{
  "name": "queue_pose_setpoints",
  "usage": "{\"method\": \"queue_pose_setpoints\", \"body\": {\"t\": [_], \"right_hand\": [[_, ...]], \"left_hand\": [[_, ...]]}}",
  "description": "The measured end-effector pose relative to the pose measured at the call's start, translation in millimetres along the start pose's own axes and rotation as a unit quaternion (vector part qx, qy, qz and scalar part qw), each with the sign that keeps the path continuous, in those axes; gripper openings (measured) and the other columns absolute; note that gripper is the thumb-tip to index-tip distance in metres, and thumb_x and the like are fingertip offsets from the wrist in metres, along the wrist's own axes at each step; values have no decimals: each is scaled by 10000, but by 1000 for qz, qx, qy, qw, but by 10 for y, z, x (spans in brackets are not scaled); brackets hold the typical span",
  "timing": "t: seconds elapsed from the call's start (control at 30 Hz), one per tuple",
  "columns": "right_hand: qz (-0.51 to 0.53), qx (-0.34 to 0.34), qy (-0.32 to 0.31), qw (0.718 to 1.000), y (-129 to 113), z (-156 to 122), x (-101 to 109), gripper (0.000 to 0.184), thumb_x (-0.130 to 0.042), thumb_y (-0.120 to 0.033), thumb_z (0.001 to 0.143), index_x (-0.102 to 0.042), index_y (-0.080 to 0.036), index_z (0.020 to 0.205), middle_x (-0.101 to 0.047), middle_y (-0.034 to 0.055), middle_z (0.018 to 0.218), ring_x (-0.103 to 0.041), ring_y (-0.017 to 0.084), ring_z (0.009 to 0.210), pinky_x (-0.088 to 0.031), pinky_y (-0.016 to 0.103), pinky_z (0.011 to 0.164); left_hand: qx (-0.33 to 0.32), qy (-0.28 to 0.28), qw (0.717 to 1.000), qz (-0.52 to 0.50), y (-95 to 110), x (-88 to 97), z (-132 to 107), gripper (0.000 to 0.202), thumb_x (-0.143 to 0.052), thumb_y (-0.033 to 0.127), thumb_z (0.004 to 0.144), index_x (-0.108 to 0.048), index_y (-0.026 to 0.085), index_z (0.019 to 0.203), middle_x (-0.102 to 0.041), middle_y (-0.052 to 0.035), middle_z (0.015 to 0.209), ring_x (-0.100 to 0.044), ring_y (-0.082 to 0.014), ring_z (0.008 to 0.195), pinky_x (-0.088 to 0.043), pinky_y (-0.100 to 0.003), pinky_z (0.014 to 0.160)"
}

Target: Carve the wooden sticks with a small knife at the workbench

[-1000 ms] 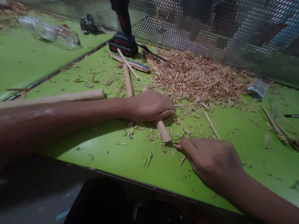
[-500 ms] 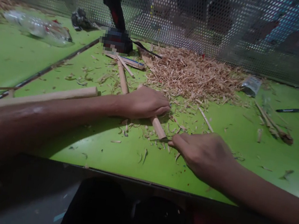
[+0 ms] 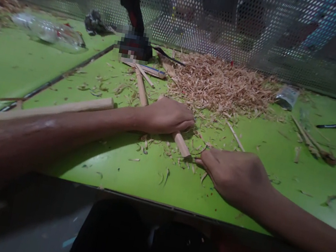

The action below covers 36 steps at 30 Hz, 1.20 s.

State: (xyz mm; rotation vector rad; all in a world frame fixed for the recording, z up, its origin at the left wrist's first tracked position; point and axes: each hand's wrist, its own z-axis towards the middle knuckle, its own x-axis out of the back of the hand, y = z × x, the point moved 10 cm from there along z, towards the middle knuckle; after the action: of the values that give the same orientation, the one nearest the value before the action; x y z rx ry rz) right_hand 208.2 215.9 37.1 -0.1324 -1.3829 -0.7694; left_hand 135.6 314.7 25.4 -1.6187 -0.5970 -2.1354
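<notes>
My left hand (image 3: 167,116) is closed around a round wooden stick (image 3: 183,145) that lies on the green table (image 3: 239,198), pressing it down. The stick's near end pokes out toward me. My right hand (image 3: 234,175) is closed in a pinch right at that end, holding a thin dark blade I can barely make out. Fresh curls of wood lie around the stick's tip.
A large pile of wood shavings (image 3: 220,83) lies behind the hands. A red and black power drill (image 3: 134,17) stands at the back, with more sticks (image 3: 141,83) before it. A long thick dowel (image 3: 44,112) lies left. A black marker (image 3: 331,126) and a plastic bottle (image 3: 51,32) lie farther off. A perforated metal screen (image 3: 268,26) backs the table.
My right hand has shifted slightly along the stick's near end, back and forth by a little. My left hand keeps its hold.
</notes>
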Motion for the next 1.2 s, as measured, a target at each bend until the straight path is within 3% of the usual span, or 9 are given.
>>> {"method": "queue_pose_setpoints", "body": {"t": [0.2,0.5,0.7,0.83,1.03,1.2], "right_hand": [[-46,7,-36,998,-65,0,-16,256,-430,-95,945,-584,-188,763,-580,4,590,-444,142,464,-112,322,500],[-9,-10,-146,989,-15,0,-219,247,-411,-110,957,-644,-186,928,-639,7,644,-462,149,475,-142,316,496],[-8,-12,-181,983,-40,54,-264,261,-402,-150,978,-657,-201,989,-656,3,645,-455,160,468,-129,322,489],[8,-11,-164,986,-29,67,-273,315,-355,-228,1030,-661,-205,964,-665,2,660,-454,148,476,-133,315,495],[20,-20,-84,996,52,-9,-203,486,-264,-348,1076,-636,-175,815,-599,9,570,-445,135,467,-123,300,495],[-3,-25,-89,996,41,-19,-168,347,-368,-245,1024,-653,-195,834,-615,4,588,-483,146,474,-137,307,486]], "left_hand": [[11,-13,1000,4,-14,-11,7,415,-313,346,1013,-610,183,773,-648,-48,788,-575,-173,714,-317,-283,591],[23,-31,999,27,-20,-29,25,382,-331,342,996,-616,192,791,-652,-46,811,-579,-180,732,-334,-287,612],[1,-20,1000,17,8,-38,31,424,-298,356,1013,-620,189,793,-662,-46,808,-569,-171,716,-353,-287,637],[-6,-18,1000,20,9,-49,21,410,-297,356,1010,-625,192,827,-657,-46,845,-581,-187,772,-356,-297,650],[-2,-23,1000,18,-6,-48,20,417,-289,370,1010,-614,194,818,-643,-47,828,-573,-189,753,-346,-303,628],[2,-23,1000,18,-2,-38,30,415,-291,370,1007,-616,196,817,-648,-46,830,-576,-187,756,-339,-299,620]]}}
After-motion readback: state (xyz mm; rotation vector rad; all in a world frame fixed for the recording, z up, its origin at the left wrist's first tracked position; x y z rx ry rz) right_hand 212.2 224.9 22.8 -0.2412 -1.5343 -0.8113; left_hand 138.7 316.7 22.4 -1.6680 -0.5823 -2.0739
